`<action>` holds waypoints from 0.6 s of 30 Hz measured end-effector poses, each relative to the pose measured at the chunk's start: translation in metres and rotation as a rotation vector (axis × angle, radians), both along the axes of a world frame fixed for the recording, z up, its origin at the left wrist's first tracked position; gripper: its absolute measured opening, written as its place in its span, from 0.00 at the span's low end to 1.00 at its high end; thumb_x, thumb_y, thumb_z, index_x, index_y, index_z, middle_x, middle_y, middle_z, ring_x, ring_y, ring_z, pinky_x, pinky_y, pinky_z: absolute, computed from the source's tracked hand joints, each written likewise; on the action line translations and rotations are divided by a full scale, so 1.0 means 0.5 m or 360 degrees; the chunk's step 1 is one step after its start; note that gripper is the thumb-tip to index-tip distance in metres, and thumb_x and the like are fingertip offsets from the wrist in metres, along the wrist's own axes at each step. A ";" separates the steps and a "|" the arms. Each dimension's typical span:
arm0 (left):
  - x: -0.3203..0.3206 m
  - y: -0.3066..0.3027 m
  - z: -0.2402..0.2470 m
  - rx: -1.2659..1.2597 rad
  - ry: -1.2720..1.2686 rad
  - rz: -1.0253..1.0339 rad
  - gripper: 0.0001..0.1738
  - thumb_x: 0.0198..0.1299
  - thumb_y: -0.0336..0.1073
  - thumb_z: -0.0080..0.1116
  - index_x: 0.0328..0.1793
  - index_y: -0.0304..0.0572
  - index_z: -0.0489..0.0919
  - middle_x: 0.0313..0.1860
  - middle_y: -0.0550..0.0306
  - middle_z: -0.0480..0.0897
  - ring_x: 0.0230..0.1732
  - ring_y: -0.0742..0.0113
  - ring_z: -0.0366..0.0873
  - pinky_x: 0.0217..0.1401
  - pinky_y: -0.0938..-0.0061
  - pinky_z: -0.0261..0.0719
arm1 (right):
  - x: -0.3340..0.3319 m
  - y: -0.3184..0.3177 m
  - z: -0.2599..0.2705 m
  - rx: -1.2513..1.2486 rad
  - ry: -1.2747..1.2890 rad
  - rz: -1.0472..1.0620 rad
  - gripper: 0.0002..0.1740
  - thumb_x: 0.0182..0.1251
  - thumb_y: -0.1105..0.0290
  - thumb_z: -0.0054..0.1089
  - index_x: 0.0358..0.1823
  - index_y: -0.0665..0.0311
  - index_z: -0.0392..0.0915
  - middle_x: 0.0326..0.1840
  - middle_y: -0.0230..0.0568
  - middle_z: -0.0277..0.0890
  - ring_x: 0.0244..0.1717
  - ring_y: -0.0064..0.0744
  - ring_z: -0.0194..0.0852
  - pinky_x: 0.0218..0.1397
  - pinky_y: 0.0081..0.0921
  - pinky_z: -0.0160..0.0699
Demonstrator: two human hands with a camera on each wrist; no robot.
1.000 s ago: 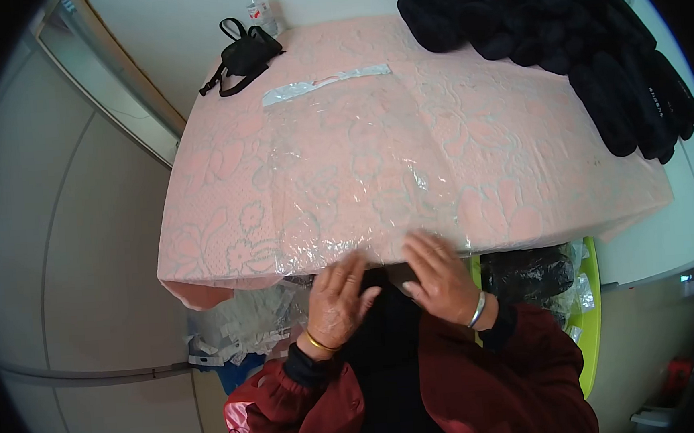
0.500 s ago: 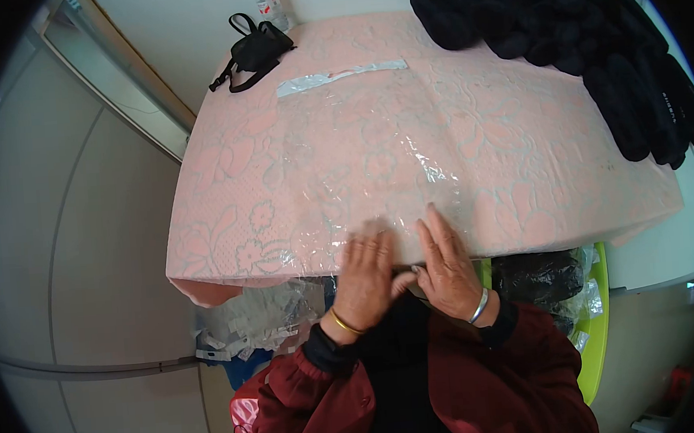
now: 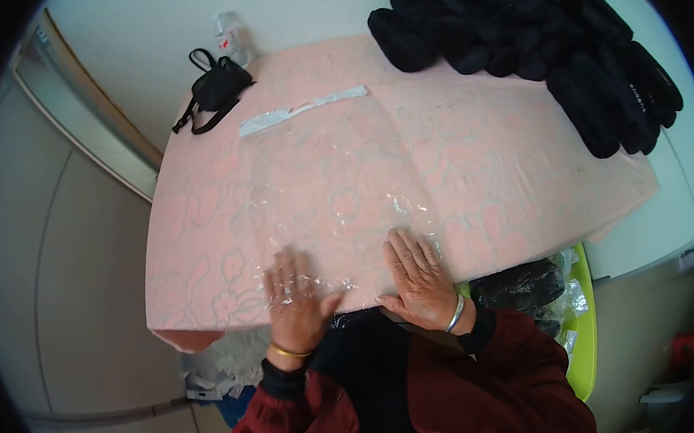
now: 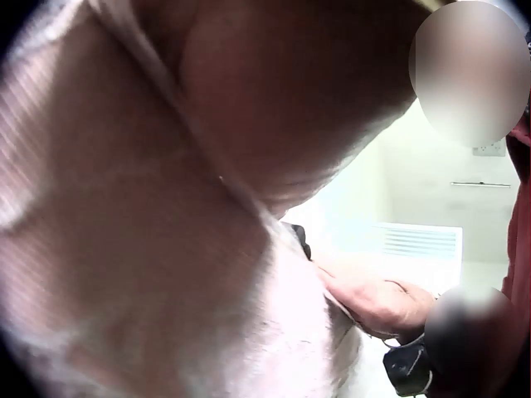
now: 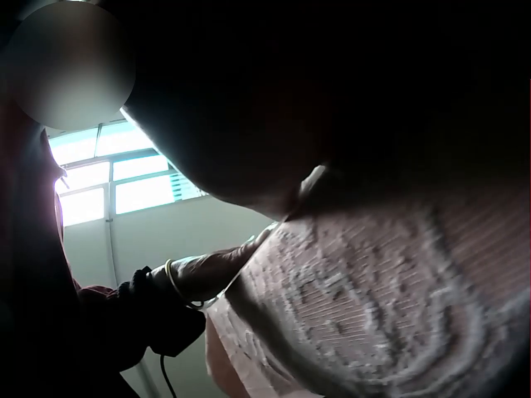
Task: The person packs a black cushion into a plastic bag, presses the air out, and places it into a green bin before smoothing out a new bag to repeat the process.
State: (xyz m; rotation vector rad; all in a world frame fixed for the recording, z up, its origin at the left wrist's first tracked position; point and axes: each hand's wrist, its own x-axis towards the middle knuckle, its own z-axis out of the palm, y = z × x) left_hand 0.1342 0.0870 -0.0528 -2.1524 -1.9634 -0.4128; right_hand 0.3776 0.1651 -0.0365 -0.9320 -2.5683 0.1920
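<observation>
A clear plastic bag [image 3: 328, 177] with a white strip along its far end lies flat on the pink patterned tablecloth [image 3: 480, 159]. The left hand [image 3: 295, 308] rests palm down on the bag's near left part, fingers straight and slightly blurred. On the near right part lies the right hand [image 3: 420, 284], palm down with straight fingers. In the left wrist view the left hand [image 4: 290, 91] fills the top, dark and close, with the right hand [image 4: 373, 303] beyond it. The right wrist view shows the left hand [image 5: 207, 274] past the cloth's edge.
Black rolled items [image 3: 527, 27] are piled at the back right. A small black bag [image 3: 219, 87] and a clear bottle [image 3: 230, 41] stand at the back left. Below the table's front edge are a green bin [image 3: 585, 345] with wrapped black things and loose plastic [image 3: 224, 362].
The hands have moved apart along the bag's near end, the left hand going left. Both now lie on the plastic. The head view has shifted.
</observation>
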 end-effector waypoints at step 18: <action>-0.025 -0.023 0.023 0.0207 -0.0342 0.0144 0.56 0.59 0.67 0.61 0.81 0.35 0.58 0.81 0.30 0.56 0.80 0.31 0.53 0.79 0.39 0.51 | 0.035 0.009 0.012 -0.0101 0.0483 0.0290 0.28 0.65 0.68 0.66 0.66 0.69 0.73 0.67 0.55 0.74 0.70 0.52 0.72 0.73 0.44 0.68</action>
